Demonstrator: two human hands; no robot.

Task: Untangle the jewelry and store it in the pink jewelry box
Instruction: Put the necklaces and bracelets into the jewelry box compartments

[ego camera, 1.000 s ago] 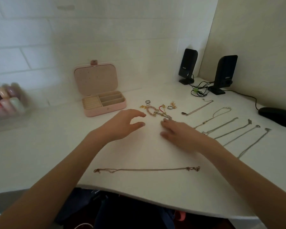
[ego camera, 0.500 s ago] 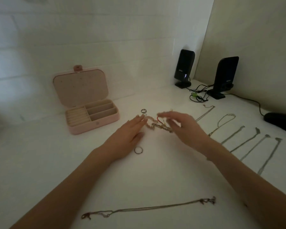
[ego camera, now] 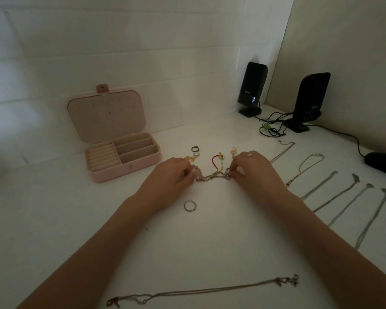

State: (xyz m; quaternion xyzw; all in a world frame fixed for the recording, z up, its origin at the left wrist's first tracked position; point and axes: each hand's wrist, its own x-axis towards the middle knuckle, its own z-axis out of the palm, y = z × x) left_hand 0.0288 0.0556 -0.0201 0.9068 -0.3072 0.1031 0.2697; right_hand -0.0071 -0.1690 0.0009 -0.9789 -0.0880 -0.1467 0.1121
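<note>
Left hand (ego camera: 169,182) and right hand (ego camera: 253,172) each pinch an end of the tangled chain (ego camera: 212,176), stretched between them mid-table. Pink jewelry box (ego camera: 120,157) open, far left. Risk: pulling apart could tighten the knot or snap a link; red-cord bracelet (ego camera: 216,159) may snag.

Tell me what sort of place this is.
Probably a home desk in a room corner. A pair of black desktop speakers with tangled cables and a computer mouse sit on the white desk against a white tiled wall.
</note>
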